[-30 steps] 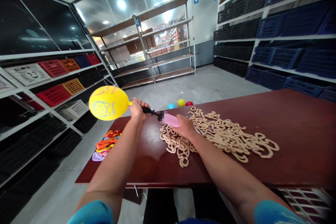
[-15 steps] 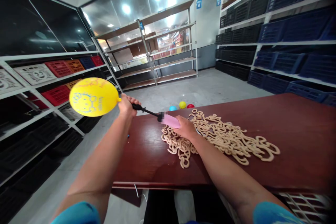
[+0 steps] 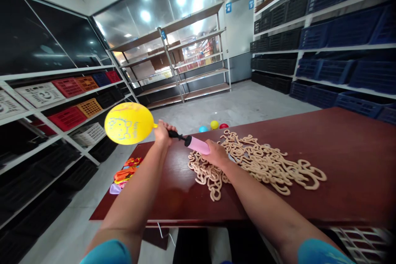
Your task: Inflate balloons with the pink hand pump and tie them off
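My left hand [image 3: 165, 133] is closed around the black end of a hand balloon pump, at the neck of an inflated yellow balloon [image 3: 129, 123] with a printed cartoon figure. The balloon sticks out to the left of my fist. My right hand [image 3: 216, 154] wraps the pink barrel of the balloon pump [image 3: 198, 145]. Only a short stretch of black shaft shows between the barrel and my left hand. Under and beyond my right hand lies a spread pile of beige, curled pieces [image 3: 260, 161]. Colourful uninflated balloons [image 3: 125, 173] lie beside my left forearm.
The dark red table [image 3: 349, 152] extends to the right. Blue, yellow and red balls or balloons [image 3: 214, 124] show past its far edge. Shelves with crates [image 3: 334, 70] stand right and left, and a metal rack [image 3: 198, 76] stands at the back.
My left hand has come right, toward my right hand, bringing the yellow balloon along. The pump's black shaft has slid into the pink barrel. The uninflated balloons have come into sight.
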A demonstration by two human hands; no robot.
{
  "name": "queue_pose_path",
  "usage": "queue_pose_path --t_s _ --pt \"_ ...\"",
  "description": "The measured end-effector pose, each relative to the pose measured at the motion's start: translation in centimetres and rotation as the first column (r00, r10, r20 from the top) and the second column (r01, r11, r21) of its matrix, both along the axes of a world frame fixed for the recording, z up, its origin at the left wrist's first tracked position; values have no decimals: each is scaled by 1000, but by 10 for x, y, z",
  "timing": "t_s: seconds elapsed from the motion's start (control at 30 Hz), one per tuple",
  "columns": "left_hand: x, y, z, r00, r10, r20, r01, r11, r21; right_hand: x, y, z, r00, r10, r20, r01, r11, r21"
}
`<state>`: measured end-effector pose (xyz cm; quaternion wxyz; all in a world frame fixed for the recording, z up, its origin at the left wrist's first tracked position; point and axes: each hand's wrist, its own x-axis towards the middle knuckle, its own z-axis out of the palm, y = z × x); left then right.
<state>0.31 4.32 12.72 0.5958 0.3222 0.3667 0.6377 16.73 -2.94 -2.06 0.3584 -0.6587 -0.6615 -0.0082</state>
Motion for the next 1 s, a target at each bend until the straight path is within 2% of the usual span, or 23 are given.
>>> queue_pose_path --t_s 0.1,0.17,0.23,0.33,0.57,0.67,0.77,1.0 --pt "15 -6 -19 999 -40 9 40 999 -27 0 -1 1 1000 1 1 -1 1000 -6" --pt "16 -9 -23 999 -26 26 26 1000 -12 -1 -2 2 1000 17 -6 -17 1000 -7" --pt "10 -9 -21 999 -15 33 15 1000 -6 -2 -3 3 999 36 -10 -36 999 -8" --pt "-9 -6 -6 999 13 31 -12 1000 -25 -2 -4 4 999 52 -9 -52 999 -17" --pt "-61 6 52 994 110 -6 -109 993 54 -4 -2 6 996 74 -43 -75 997 -17" --pt "-67 12 61 993 116 -31 -114 991 64 -6 1 3 996 79 -48 -79 997 -6" --pt "-53 15 50 991 130 -38 -128 990 64 -8 4 -1 997 62 -40 -62 998 -4" --pt "13 10 3 999 23 -43 -23 1000 -3 -7 5 3 999 -15 -34 16 1000 22"
